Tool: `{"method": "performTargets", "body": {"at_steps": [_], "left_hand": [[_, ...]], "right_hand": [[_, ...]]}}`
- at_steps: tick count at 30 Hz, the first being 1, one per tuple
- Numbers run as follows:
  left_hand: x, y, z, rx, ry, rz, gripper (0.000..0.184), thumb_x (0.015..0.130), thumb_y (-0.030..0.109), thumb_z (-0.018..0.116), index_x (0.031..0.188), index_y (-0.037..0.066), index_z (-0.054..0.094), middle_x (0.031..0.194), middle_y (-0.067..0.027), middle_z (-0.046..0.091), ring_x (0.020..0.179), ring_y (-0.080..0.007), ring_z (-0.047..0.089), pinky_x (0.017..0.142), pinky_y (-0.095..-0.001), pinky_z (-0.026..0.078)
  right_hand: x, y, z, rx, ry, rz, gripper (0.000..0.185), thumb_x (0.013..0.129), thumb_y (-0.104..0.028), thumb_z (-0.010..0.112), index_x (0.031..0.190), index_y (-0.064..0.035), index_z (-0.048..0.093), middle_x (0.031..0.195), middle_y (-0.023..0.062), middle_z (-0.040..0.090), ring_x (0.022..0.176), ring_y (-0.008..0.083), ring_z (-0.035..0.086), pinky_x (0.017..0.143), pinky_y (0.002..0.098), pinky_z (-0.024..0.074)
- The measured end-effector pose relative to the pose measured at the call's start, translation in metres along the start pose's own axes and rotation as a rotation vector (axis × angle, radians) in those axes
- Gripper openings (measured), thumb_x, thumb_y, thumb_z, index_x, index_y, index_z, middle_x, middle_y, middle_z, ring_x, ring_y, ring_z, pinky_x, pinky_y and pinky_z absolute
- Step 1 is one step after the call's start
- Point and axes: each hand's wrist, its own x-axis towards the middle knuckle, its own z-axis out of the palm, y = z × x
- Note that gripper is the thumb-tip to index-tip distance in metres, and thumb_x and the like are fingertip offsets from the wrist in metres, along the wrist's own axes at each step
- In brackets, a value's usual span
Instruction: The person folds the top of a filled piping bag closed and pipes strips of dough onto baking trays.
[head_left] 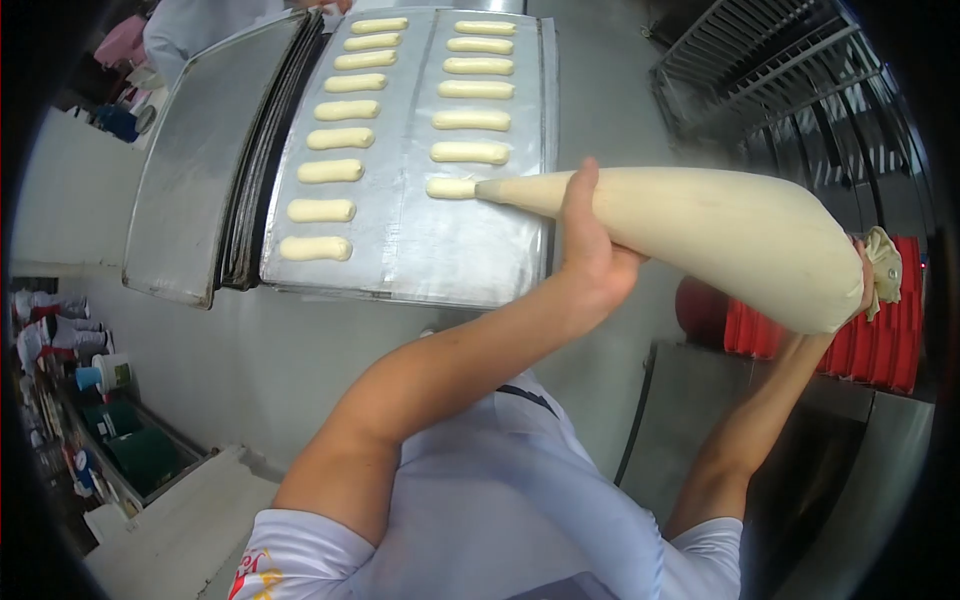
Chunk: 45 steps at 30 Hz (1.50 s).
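"Where's your piping bag [710, 225]?"
"Its tip [488, 190] meets a pale strip [450, 188] on your tray [470, 255]; your left hand [597, 245] curls around its narrow part, your right hand [866, 280] clutches its gathered end."

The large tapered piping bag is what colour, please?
The piping bag is cream, clearest in the head view.

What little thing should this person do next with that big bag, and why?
Probably draw the tip of the piping bag slightly rightward while squeezing with the right hand: the strip at the tip looks shorter than the neighbouring strip beyond it, and the left hand supports the narrow end.
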Motion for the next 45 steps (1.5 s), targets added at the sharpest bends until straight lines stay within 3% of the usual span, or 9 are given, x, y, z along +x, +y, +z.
{"method": "performTargets", "body": {"at_steps": [5,13,18,20,23,26,33,36,45], "left_hand": [[0.004,-0.021,0.003,0.001,-0.023,-0.050,0.061,0.092,0.055,0.054,0.131,0.009,0.045,0.128,-0.0123,0.054,0.121,-0.0274,0.050,0.103,-0.0501,0.036],[-0.017,-0.016,-0.005,0.070,-0.073,0.063,0.059,0.094,0.053,0.053,0.130,0.007,0.046,0.126,-0.0130,0.054,0.121,-0.0268,0.050,0.104,-0.0462,0.036],[-0.052,0.003,-0.006,0.106,0.048,0.124,0.059,0.094,0.051,0.052,0.131,0.006,0.043,0.129,-0.0139,0.052,0.122,-0.0273,0.049,0.106,-0.0464,0.035],[-0.050,0.007,-0.013,0.107,-0.024,0.121,0.059,0.095,0.050,0.052,0.133,0.006,0.041,0.131,-0.0142,0.051,0.124,-0.0276,0.048,0.106,-0.0467,0.035],[-0.050,0.010,-0.014,0.087,-0.002,0.118,0.059,0.095,0.050,0.052,0.133,0.005,0.042,0.131,-0.0144,0.051,0.124,-0.0278,0.048,0.106,-0.0471,0.035],[-0.049,0.008,-0.013,0.108,0.000,0.127,0.059,0.095,0.051,0.051,0.132,0.006,0.042,0.130,-0.0140,0.051,0.124,-0.0278,0.048,0.105,-0.0475,0.035],[-0.058,-0.016,0.002,0.044,0.029,0.042,0.057,0.094,0.051,0.052,0.129,0.006,0.046,0.127,-0.0126,0.054,0.121,-0.0260,0.050,0.103,-0.0469,0.037],[-0.060,-0.027,0.001,0.033,-0.124,0.007,0.056,0.094,0.051,0.052,0.127,0.007,0.047,0.126,-0.0116,0.055,0.120,-0.0248,0.051,0.103,-0.0470,0.038],[-0.086,-0.015,0.004,-0.015,-0.219,0.085,0.057,0.093,0.049,0.057,0.128,0.005,0.047,0.128,-0.0114,0.054,0.122,-0.0251,0.050,0.105,-0.0428,0.036]], "right_hand": [[0.009,0.011,-0.055,-0.181,-0.009,-0.203,0.033,0.099,-0.020,0.045,0.104,0.0078,0.062,0.103,0.0186,0.067,0.093,0.0255,0.066,0.084,0.0346,0.0530],[-0.016,0.012,-0.059,0.208,-0.243,-0.008,0.034,0.099,-0.020,0.046,0.105,0.0093,0.062,0.101,0.0196,0.067,0.090,0.0265,0.066,0.083,0.0347,0.0532],[-0.022,0.015,-0.053,0.253,-0.327,0.033,0.035,0.099,-0.020,0.046,0.106,0.0103,0.062,0.099,0.0202,0.068,0.088,0.0271,0.067,0.082,0.0348,0.0534],[-0.013,0.021,-0.049,0.041,-0.210,-0.008,0.034,0.099,-0.020,0.047,0.106,0.0101,0.061,0.098,0.0203,0.068,0.087,0.0272,0.066,0.082,0.0348,0.0532],[-0.020,0.018,-0.029,0.201,-0.324,-0.102,0.033,0.099,-0.019,0.048,0.105,0.0095,0.062,0.099,0.0204,0.068,0.086,0.0263,0.066,0.081,0.0342,0.0523],[-0.027,0.017,-0.019,-0.146,-0.159,-0.326,0.031,0.098,-0.018,0.048,0.102,0.0091,0.062,0.097,0.0190,0.068,0.085,0.0250,0.066,0.081,0.0344,0.0519],[-0.016,-0.008,-0.066,-0.116,-0.050,-0.163,0.028,0.099,-0.018,0.047,0.098,0.0063,0.060,0.093,0.0163,0.064,0.083,0.0233,0.063,0.079,0.0336,0.0496],[-0.016,-0.016,-0.081,-0.096,-0.035,-0.127,0.027,0.099,-0.018,0.046,0.097,0.0051,0.059,0.091,0.0151,0.062,0.082,0.0226,0.061,0.078,0.0333,0.0486],[-0.045,-0.023,-0.073,0.044,-0.092,-0.010,0.024,0.099,-0.018,0.044,0.092,0.0016,0.056,0.086,0.0117,0.056,0.079,0.0204,0.057,0.076,0.0323,0.0457]]}}
